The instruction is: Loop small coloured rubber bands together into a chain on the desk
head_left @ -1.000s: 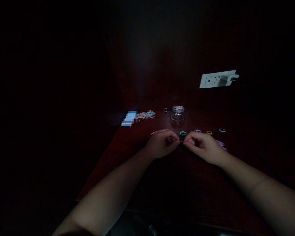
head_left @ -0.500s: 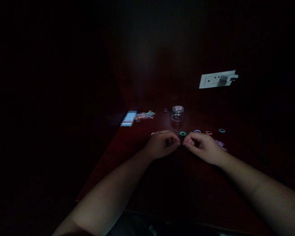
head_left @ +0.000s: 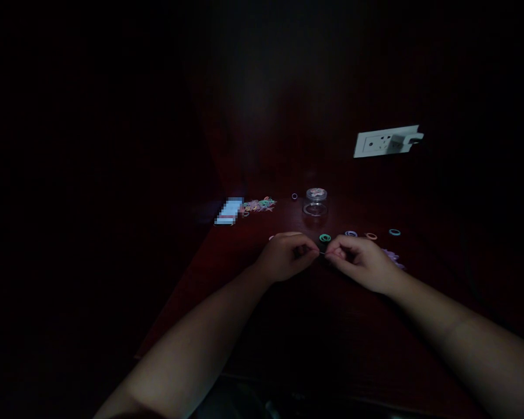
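I've got both arms out on my feed, bare, the left forearm (head_left: 192,346) and right forearm (head_left: 454,330) slanting inward from below. Left hand (head_left: 288,259) has thumb and index pinched tight, and my right hand (head_left: 367,265) basically mirrors it, other fingers kinda curled. Fingertips point at each other, tiny gap between, wrists pretty straight.

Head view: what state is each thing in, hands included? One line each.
Left hand, pinching a thin strand.
Right hand, pinching the thin strand.
Thin strand, spanning the gap between the hands.
Clear jar, upright, apparently capped.
Phone-like device, lit, display pixelated.
Wall socket, plug inserted.
Multicoloured pile, loosely heaped.
Purple pile, partly hidden.
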The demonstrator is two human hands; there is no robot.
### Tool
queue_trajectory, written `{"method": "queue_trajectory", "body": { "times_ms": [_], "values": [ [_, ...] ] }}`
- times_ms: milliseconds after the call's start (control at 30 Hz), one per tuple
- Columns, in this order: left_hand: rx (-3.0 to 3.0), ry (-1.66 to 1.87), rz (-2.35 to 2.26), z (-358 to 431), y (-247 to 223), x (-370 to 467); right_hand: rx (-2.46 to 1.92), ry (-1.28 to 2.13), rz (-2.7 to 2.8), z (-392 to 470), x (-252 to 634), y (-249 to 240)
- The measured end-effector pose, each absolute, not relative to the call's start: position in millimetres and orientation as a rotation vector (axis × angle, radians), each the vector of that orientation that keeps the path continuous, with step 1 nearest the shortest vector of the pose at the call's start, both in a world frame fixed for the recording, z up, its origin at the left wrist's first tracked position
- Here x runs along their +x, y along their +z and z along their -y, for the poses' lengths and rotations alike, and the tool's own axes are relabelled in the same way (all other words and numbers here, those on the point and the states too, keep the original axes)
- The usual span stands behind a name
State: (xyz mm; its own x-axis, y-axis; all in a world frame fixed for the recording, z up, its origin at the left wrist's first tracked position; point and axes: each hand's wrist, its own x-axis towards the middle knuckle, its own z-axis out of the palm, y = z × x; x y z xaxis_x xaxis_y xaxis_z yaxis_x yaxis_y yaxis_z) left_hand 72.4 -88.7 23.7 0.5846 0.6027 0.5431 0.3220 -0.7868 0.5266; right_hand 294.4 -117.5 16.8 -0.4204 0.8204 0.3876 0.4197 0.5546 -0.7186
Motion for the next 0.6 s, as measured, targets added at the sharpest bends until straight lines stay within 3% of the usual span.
{"method": "queue_trajectory", "body": {
  "times_ms": [600],
  "values": [
    [2.459, 1.068, -0.759, 90.2, 23.9, 73.3, -0.993, 0.695, 2.054, 117.0, 293.4, 16.5]
  ]
}}
